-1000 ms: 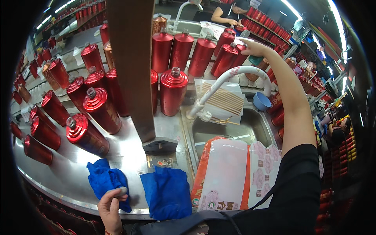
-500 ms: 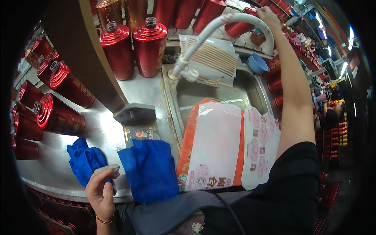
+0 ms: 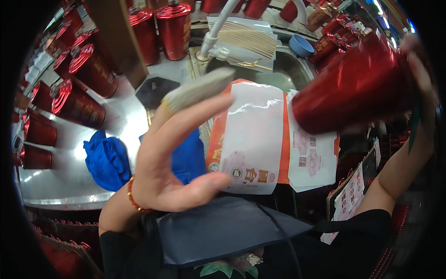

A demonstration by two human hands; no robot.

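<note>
My left hand (image 3: pixel 162 179) is raised in front of me with its fingers curved and thumb apart. It holds nothing, and a greyish-white cover (image 3: pixel 200 90) sits on one finger. At the right, my right hand (image 3: pixel 420 76) grips a shiny red bottle (image 3: pixel 348 88), tilted on its side and blurred by motion; its neck cannot be made out. Beneath the bottle lie a printed white sheet (image 3: pixel 313 162) and a clear-topped orange and white printed sheet (image 3: pixel 253 135). Behind my left hand a blue cloth (image 3: pixel 188 158) is partly hidden.
A second blue cloth (image 3: pixel 107 160) lies crumpled on the metal counter (image 3: pixel 125 109). Several red bottles (image 3: pixel 95 69) stand to the left, others behind. A white faucet (image 3: pixel 211 42) rises over a metal sink (image 3: pixel 304 69), near a blue bowl (image 3: pixel 301 45) and a sheet with gold strips (image 3: pixel 246 39).
My right hand has come back from the far right with a red bottle, now close on the right. My left hand has risen and moved right, away from the blue cloths.
</note>
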